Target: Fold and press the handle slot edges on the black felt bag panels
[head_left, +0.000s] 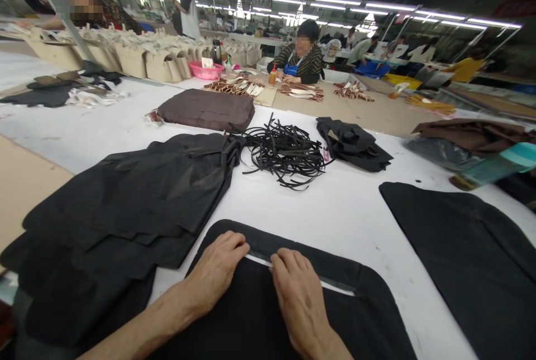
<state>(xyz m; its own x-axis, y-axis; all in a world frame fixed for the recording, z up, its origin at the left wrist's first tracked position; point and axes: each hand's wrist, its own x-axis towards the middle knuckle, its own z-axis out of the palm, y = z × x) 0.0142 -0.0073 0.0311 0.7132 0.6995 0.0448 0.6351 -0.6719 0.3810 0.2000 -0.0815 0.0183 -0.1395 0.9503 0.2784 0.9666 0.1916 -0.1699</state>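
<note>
A black fabric panel (259, 315) with rounded corners lies in front of me, with a long narrow slot near its far edge that shows white. My left hand (220, 268) is closed, its thumb and fingers pinching the fabric at the slot's left part. Close to it, my right hand (297, 293) has its fingers curled and pressed on the fabric by the middle of the slot. The fingertips' undersides are hidden. Beyond the panel lies a tangled heap of thin black strips (287, 150).
Black fabric pieces (125, 187) lie in a loose stack at left, and another black panel (456, 254) at right. Behind are a brown folded stack (207, 109), crumpled black fabric (354, 142) and a teal bottle (494, 167). A co-worker (304, 58) sits across the table.
</note>
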